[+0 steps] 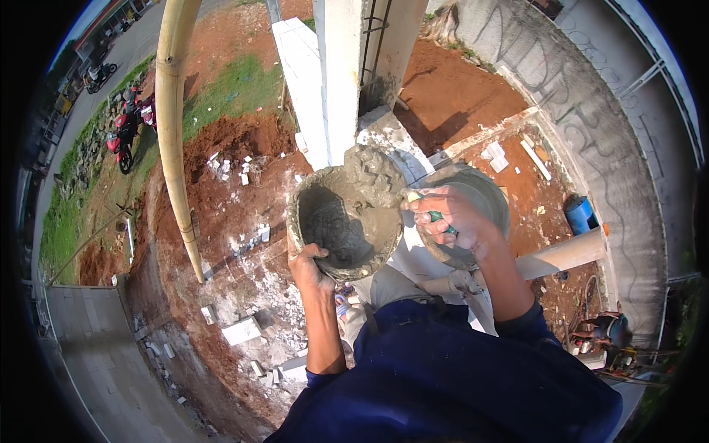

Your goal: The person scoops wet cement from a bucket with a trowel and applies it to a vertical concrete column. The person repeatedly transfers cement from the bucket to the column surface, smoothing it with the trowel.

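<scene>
Head view: a worker's left hand (309,270) has its grip on the near-left rim of a caked bucket (294,214) partly filled with wet grey mortar (334,230). The right hand's (459,210) grip wraps a green handle (436,216), the tool's far end hard to make out beside a heaped mortar lump (373,176). Beneath that forearm, a second bucket (504,203) is partly hidden, its grey contents unclear. Beyond, a bamboo pole (171,111) is cut off above.

crusted bucket (295,214), wet grey mortar (332,232) inside, green-handled tool (434,216) alongside
</scene>
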The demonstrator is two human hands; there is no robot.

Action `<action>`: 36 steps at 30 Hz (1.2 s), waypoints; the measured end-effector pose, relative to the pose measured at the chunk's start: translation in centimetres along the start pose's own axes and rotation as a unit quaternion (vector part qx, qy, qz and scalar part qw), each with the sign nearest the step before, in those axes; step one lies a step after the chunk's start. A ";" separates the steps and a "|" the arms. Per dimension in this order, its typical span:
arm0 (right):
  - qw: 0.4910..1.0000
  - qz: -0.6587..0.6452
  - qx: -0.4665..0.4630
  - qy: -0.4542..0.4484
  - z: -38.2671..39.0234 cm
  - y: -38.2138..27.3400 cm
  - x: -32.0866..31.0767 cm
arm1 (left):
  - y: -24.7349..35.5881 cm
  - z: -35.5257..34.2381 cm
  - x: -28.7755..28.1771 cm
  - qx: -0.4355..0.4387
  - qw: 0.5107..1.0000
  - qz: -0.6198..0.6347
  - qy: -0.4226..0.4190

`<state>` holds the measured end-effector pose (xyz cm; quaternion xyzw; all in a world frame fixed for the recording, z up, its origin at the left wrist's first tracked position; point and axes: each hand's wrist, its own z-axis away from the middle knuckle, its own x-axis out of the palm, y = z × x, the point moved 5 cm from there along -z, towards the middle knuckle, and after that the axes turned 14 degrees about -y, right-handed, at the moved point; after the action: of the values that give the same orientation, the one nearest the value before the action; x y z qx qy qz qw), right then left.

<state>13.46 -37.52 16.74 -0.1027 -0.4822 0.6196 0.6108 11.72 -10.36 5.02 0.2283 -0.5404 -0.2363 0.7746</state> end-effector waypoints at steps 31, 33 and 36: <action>0.816 0.515 -0.179 0.192 -2.8 11.7 4.3 | 1.2 5.5 -6.4 0.048 0.997 -0.033 0.045; 0.765 0.618 -0.136 0.121 -3.2 12.7 4.9 | 1.3 5.4 -5.8 0.054 0.996 -0.048 0.050; 0.688 0.716 -0.070 0.094 -4.9 12.4 5.9 | 1.8 5.1 -4.5 0.061 0.995 -0.076 0.031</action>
<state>7.39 -27.49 7.97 -0.5170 -0.2440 0.8203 0.0147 5.79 -6.64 4.44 0.3225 -0.5104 -0.2540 0.7556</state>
